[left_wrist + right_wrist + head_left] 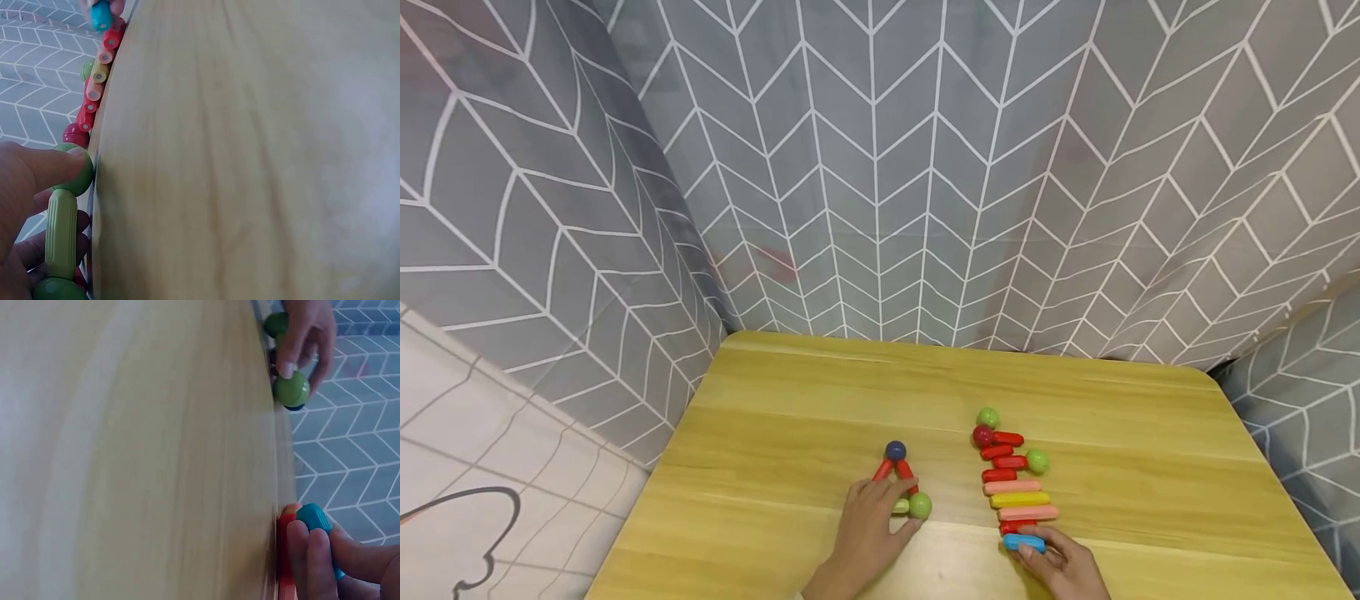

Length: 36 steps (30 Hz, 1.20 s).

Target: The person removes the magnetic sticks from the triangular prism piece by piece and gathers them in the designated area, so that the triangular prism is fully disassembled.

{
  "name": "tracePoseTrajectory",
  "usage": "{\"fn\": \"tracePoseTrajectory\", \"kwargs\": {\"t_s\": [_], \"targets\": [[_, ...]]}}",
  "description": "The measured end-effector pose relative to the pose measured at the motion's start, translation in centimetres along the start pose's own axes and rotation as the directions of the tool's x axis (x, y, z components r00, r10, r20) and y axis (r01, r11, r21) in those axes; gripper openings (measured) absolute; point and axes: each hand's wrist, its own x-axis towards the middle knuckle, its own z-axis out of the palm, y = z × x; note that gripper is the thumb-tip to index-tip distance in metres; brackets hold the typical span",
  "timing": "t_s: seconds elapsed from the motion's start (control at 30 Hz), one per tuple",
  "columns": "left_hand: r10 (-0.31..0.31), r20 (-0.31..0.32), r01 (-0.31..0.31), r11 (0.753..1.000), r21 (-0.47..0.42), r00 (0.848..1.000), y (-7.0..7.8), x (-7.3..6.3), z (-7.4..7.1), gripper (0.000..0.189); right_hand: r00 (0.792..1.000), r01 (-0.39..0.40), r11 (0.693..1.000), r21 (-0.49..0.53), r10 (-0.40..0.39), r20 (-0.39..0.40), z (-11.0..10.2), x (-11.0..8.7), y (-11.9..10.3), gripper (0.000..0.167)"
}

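Note:
My left hand (867, 527) is at a small triangle of rods and balls, its thumb and fingers around a green ball (920, 505). A light-green ribbed rod (61, 234) joins that ball to another green ball (59, 289), which the hand hides in the head view. Two red rods (907, 476) run up to a dark blue ball (896, 450) at the apex. My right hand (1066, 567) pinches a short blue rod (1024, 542) between thumb and fingers. The blue rod is right beside a red rod (1017, 527) at the near end of a row.
The row continues away with pink rods (1027, 513), a yellow rod (1019, 499) and several red rods (999, 475). A green ball (1037, 461), a dark red ball (982, 436) and another green ball (988, 417) lie around its far end. Patterned curtains (880, 167) surround the wooden table (790, 392).

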Motion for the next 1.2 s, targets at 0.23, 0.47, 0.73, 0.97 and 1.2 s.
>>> {"fn": "tracePoseTrajectory", "kwargs": {"t_s": [0.23,0.47,0.73,0.97,1.2], "targets": [[0.004,-0.006,-0.004,1.0,0.0,1.0,0.1,-0.1,0.1,0.05,0.985,-0.087,0.996,-0.031,0.081,-0.152,0.0,0.5,0.9,0.059],[0.0,-0.002,0.0,1.0,0.0,1.0,0.1,-0.1,0.2,0.05,0.978,-0.106,0.993,-0.059,0.094,-0.186,0.2,0.9,1.2,0.063],[0.01,-0.017,-0.01,1.0,0.009,1.0,0.0,-0.1,0.3,0.05,0.975,-0.103,0.991,-0.086,0.083,-0.207,0.2,1.1,1.3,0.059],[0.022,-0.037,-0.022,0.999,0.026,0.999,0.0,-0.2,0.3,0.05,0.97,-0.093,0.993,-0.07,0.075,-0.229,0.4,1.2,1.6,0.054],[0.014,-0.029,-0.013,1.0,0.023,0.999,0.0,-0.2,0.3,0.05,0.953,-0.089,0.993,-0.073,0.063,-0.297,0.6,0.8,1.3,0.049]]}}
